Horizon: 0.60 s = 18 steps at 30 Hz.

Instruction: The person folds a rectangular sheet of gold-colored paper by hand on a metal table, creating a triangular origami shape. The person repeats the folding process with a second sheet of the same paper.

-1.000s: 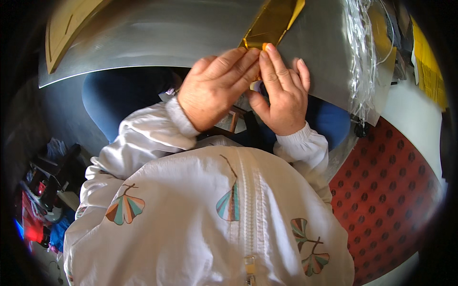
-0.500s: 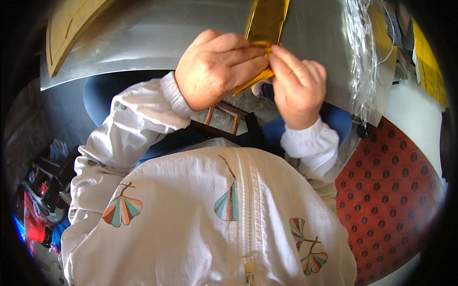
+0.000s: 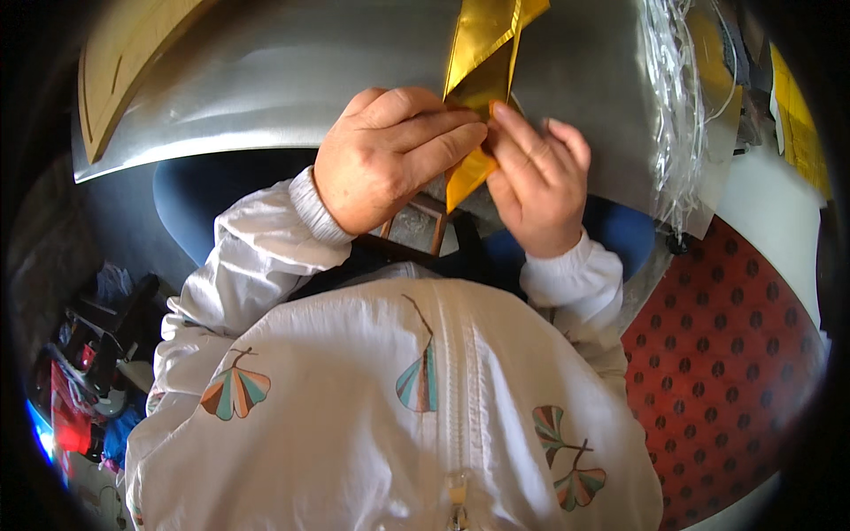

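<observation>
A folded sheet of shiny gold foil paper [image 3: 482,53] stands up between my two hands, over the near edge of a brushed metal table [image 3: 266,80]. My left hand [image 3: 385,159] pinches the foil's lower part with fingers curled over it. My right hand [image 3: 536,181] presses the same fold from the right with thumb and forefinger. A small gold corner sticks out below the fingers. Both hands touch each other at the fold.
A cardboard piece [image 3: 124,62] lies at the table's far left. Clear plastic strips [image 3: 677,106] hang over the table's right edge, with yellow sheets [image 3: 797,115] beyond. A red dotted mat [image 3: 726,354] covers the floor on the right; clutter [image 3: 88,372] sits on the left.
The hands have lifted the gold foil off the table edge and folded it tighter. The sheet now stands more upright and closer to me, with both hands pinching it.
</observation>
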### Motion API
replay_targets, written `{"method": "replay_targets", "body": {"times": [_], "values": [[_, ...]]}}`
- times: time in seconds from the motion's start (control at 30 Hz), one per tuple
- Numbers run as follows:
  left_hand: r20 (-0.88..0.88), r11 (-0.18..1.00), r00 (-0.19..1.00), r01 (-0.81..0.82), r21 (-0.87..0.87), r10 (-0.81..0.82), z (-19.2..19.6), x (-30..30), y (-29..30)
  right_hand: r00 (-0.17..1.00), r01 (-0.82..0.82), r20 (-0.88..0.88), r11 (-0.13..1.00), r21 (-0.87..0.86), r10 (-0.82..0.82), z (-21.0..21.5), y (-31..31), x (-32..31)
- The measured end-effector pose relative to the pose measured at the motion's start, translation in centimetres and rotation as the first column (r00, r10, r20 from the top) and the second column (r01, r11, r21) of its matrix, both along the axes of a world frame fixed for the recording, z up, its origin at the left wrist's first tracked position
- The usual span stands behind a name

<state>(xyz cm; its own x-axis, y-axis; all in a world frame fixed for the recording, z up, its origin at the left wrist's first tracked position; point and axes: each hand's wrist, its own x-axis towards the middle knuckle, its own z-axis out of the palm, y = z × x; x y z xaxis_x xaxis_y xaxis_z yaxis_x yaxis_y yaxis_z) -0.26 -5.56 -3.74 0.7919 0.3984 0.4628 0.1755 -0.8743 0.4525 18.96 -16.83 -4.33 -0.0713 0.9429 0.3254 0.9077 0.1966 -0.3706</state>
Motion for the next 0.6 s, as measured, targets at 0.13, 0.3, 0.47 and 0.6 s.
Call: {"method": "replay_targets", "body": {"times": [0.13, 0.3, 0.47, 0.6], "values": [[0.019, 0.995, 0.999, 0.043, -0.093, -0.041, 0.3, -0.1, 0.7, 1.0, 0.016, -0.004, 1.0, 0.021, -0.016, 0.2, -0.3, -0.3], [0.007, 0.985, 1.0, 0.003, -0.17, -0.002, 0.8, 0.0, 0.7, 0.98, 0.086, -0.186, 0.995, 0.058, -0.074, 0.1, 0.2, -0.6], [0.018, 0.953, 0.99, -0.128, -0.275, 0.139, 0.6, 0.5, 0.4, 0.962, 0.17, -0.227, 0.984, 0.059, -0.152, 0.2, 0.7, -1.1], [0.065, 0.906, 0.971, -0.187, -0.378, 0.228, 0.6, 0.9, 0.2, 0.943, 0.214, -0.266, 0.976, 0.031, -0.198, 0.7, 1.2, -1.5]]}}
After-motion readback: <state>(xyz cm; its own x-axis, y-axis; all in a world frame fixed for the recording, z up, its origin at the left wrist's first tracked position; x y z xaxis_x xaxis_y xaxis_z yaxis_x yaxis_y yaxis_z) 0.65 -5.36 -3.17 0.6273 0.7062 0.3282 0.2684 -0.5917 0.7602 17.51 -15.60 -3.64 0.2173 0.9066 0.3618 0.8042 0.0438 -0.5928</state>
